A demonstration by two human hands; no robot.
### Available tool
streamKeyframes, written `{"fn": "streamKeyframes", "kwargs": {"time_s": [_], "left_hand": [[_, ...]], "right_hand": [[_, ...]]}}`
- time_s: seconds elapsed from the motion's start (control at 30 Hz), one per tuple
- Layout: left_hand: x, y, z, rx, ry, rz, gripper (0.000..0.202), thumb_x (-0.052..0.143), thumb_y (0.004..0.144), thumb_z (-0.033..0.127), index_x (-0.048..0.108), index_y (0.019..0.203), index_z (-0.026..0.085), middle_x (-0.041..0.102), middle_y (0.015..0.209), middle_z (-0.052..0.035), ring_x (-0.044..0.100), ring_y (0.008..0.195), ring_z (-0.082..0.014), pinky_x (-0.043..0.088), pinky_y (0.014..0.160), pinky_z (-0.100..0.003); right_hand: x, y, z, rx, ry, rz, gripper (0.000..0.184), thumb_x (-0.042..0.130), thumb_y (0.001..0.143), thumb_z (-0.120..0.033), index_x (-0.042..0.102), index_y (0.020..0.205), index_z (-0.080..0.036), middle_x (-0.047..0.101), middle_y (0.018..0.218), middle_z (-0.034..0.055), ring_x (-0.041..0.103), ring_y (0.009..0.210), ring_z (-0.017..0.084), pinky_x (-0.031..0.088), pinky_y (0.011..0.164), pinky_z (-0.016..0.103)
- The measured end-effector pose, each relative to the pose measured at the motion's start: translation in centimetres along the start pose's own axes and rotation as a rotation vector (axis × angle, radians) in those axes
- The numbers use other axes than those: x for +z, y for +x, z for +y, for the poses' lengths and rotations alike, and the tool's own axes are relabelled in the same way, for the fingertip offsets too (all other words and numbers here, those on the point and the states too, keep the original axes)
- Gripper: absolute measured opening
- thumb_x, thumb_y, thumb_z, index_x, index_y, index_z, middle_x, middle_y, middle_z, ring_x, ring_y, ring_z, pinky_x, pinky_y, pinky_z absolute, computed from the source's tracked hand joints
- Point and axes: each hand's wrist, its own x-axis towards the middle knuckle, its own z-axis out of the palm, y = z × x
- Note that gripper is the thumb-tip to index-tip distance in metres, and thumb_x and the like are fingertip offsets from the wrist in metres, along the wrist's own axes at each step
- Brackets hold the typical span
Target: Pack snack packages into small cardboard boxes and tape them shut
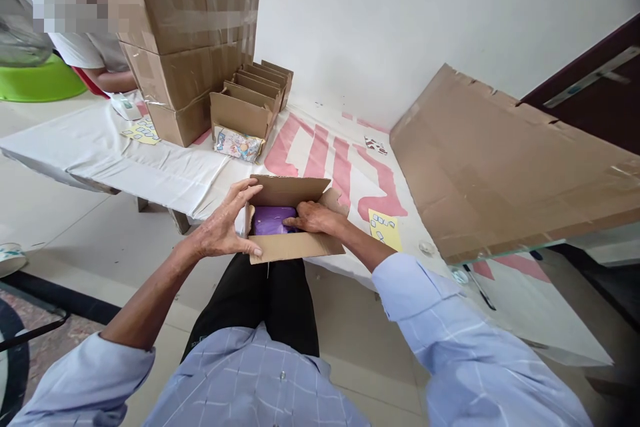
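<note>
An open cardboard box [295, 250] sits at the table's front edge with its flaps up. Inside it lies a shiny purple packet [270, 220]. My left hand [227, 223] grips the box's left end, thumb on the front flap and fingers at the back flap. Reaching in from the right, my right hand [317, 217] has its fingers bent against the packet's right part; some fingertips are hidden. Beyond the box, a printed packet [237, 144] leans against a row of open cardboard boxes [243, 113].
Taped cartons [185, 60] are stacked at the back left, beside a seated person's arm [113, 80]. A large cardboard sheet [510, 173] stands on the right. A yellow sticker sheet [385, 228] and a pen [480, 288] lie on the covered table [320, 153].
</note>
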Motion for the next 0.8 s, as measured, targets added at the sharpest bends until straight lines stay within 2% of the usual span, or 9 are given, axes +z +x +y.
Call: {"fn": "streamKeyframes", "kwargs": {"time_s": [0.1,0.17,0.23,0.3,0.4,0.5,0.57,0.67,0.8], "left_hand": [[0.2,-0.2,-0.1,0.011,-0.011,0.009,0.129,0.092,0.071,0.081,0.03,0.175,0.034,0.028,0.177,-0.0247,0.028,0.167,-0.0524,0.05,0.123,-0.073],[0.3,-0.3,-0.2,0.013,-0.024,0.017,0.13,0.093,0.071,0.079,0.03,0.175,0.035,0.027,0.178,-0.0247,0.027,0.168,-0.0527,0.049,0.123,-0.073],[0.4,-0.4,-0.2,0.014,-0.04,0.022,0.131,0.095,0.069,0.078,0.031,0.175,0.035,0.027,0.178,-0.0245,0.028,0.167,-0.0528,0.049,0.124,-0.073],[0.5,-0.4,-0.2,0.005,-0.052,0.02,0.132,0.096,0.069,0.076,0.03,0.175,0.035,0.026,0.179,-0.0244,0.028,0.167,-0.0529,0.048,0.124,-0.073],[0.7,-0.4,-0.3,-0.003,-0.06,0.016,0.132,0.096,0.069,0.076,0.029,0.176,0.035,0.024,0.179,-0.0246,0.027,0.168,-0.0532,0.048,0.124,-0.074],[0.7,-0.4,-0.3,0.009,-0.055,0.018,0.132,0.095,0.071,0.076,0.027,0.177,0.036,0.023,0.18,-0.0247,0.026,0.168,-0.0527,0.048,0.124,-0.074],[0.8,-0.4,-0.3,0.021,-0.053,0.02,0.133,0.094,0.071,0.076,0.025,0.178,0.037,0.022,0.18,-0.0245,0.025,0.169,-0.0526,0.048,0.124,-0.074],[0.8,-0.3,-0.3,0.034,-0.057,0.013,0.134,0.094,0.071,0.076,0.023,0.178,0.038,0.021,0.181,-0.024,0.023,0.17,-0.0531,0.047,0.125,-0.074],[0.8,-0.4,-0.4,0.022,-0.067,0.009,0.138,0.094,0.07,0.077,0.019,0.18,0.038,0.021,0.182,-0.0243,0.024,0.169,-0.0542,0.049,0.124,-0.073]], "right_hand": [[1.0,1.5,0.8,0.005,0.16,-0.013,0.045,0.073,0.103,-0.06,0.076,0.101,-0.015,0.079,0.123,0.0175,0.075,0.116,0.033,0.056,0.089,0.034],[1.8,2.2,1.3,-0.004,0.26,0.002,0.041,0.076,0.101,-0.056,0.072,0.09,-0.017,0.079,0.106,0.0119,0.074,0.1,0.027,0.053,0.077,0.03],[2.5,2.6,1.5,-0.004,0.388,0.033,0.036,0.075,0.102,-0.049,0.068,0.086,-0.017,0.076,0.093,0.0074,0.07,0.085,0.021,0.05,0.067,0.027],[3.0,2.7,1.4,0.012,0.564,0.072,0.028,0.075,0.102,-0.043,0.067,0.09,-0.018,0.074,0.089,0.0051,0.067,0.079,0.018,0.05,0.062,0.025],[3.5,2.4,1.0,0.01,0.753,0.122,0.028,0.08,0.098,-0.042,0.069,0.109,-0.018,0.077,0.101,0.0071,0.07,0.083,0.019,0.056,0.065,0.025],[3.5,2.2,1.1,-0.084,0.67,0.157,0.055,0.091,0.088,-0.038,0.066,0.132,-0.015,0.078,0.124,0.0133,0.075,0.104,0.024,0.062,0.083,0.031],[3.3,2.2,1.4,-0.194,0.541,0.135,0.07,0.095,0.083,-0.032,0.064,0.143,-0.015,0.074,0.14,0.0158,0.074,0.121,0.029,0.061,0.099,0.035],[2.4,2.2,1.7,-0.325,0.341,0.074,0.071,0.093,0.084,-0.027,0.064,0.148,-0.019,0.068,0.154,0.0154,0.069,0.138,0.033,0.055,0.115,0.041],[1.4,2.3,1.0,-0.303,0.087,0.037,0.065,0.091,0.088,-0.026,0.067,0.148,-0.024,0.07,0.154,0.0149,0.068,0.141,0.037,0.054,0.118,0.044]]}}
